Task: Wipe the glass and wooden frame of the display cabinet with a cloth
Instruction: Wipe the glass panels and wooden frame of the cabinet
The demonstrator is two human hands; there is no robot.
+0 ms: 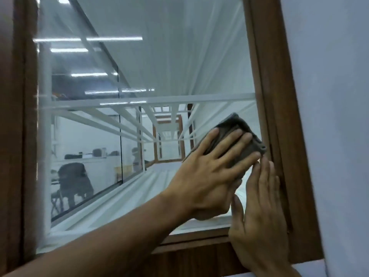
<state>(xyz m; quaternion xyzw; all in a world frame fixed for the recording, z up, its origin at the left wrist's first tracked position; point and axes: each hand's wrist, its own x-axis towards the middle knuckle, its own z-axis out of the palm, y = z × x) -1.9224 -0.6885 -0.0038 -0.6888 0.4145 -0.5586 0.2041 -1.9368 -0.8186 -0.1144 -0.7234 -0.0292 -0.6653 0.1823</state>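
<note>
Your left hand [209, 168] presses the folded grey cloth [242, 129] flat against the glass [139, 72]. Its fingers are straight and spread across the cloth, not curled round it. The cloth sits low on the pane, its right corner just beside the wooden frame [268, 92]. Your right hand [259, 212] lies flat below it, fingers straight and together, with the fingertips touching the cloth's lower edge where glass meets frame. A pale wall [331, 96] borders the frame. An office chair [73, 180] shows faintly in the pane.
</note>
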